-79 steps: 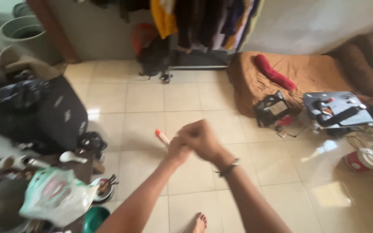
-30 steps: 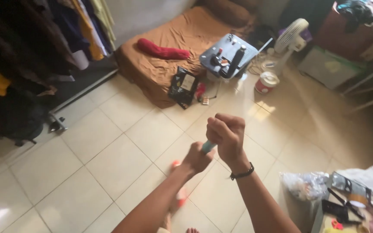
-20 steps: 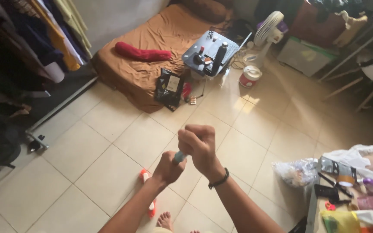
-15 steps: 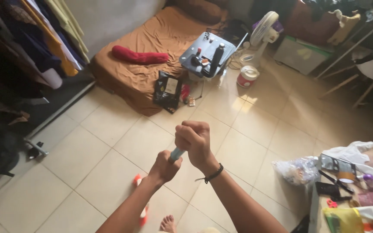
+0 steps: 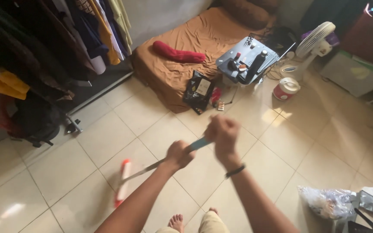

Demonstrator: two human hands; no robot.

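Both hands are wrapped tight around a mop handle [image 5: 195, 144]: the left hand [image 5: 178, 154] grips lower on the shaft, the right hand [image 5: 222, 133] closes over the blue top end just above it. The handle slants down to the near left, where the orange-and-white mop head [image 5: 123, 183] lies flat on the tiled floor [image 5: 109, 129], near the clothes rack [image 5: 44, 47]. This reads as a mopping stroke mid-sweep; the next move probably calls for steady downward pressure, keeping clear of the bare foot [image 5: 177, 222].
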